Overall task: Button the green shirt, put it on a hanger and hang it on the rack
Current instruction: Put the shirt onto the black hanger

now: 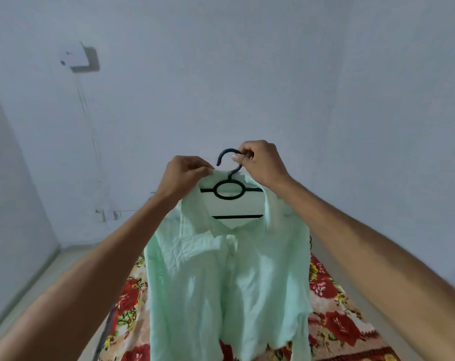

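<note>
Both my bare arms reach forward, forearms entering from 7 and 4 o'clock and converging at centre. My left hand pinches the green shirt collar. My right hand, at its 2 o'clock, curls round the hanger hook.

1. Nothing to read anywhere in view: no words, numbers or brand marks come through.
2. The white box, high at the far left, shows a small dark spot on its face, too blurred to make out as text.
3. The green shirt and the black hanger show no legible label or tag.
</note>
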